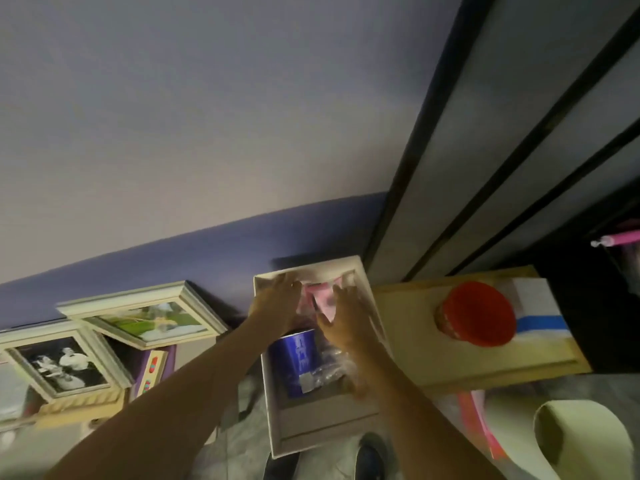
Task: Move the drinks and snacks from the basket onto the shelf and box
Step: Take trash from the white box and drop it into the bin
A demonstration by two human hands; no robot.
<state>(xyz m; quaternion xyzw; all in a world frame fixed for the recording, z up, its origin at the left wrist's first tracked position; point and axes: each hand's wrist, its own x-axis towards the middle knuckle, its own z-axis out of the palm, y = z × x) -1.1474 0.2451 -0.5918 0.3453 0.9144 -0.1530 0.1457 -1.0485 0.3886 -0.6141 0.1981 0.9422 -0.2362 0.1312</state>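
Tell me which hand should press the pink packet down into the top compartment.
Right, probably. The right hand lies spread over the pink packet; the left hand only reaches its left edge, by the shelf wall.

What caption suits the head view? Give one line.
Left hand and right hand press a pink packet at the top of the white shelf, above a blue can.

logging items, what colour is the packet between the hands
The packet is pink; head view shows it.
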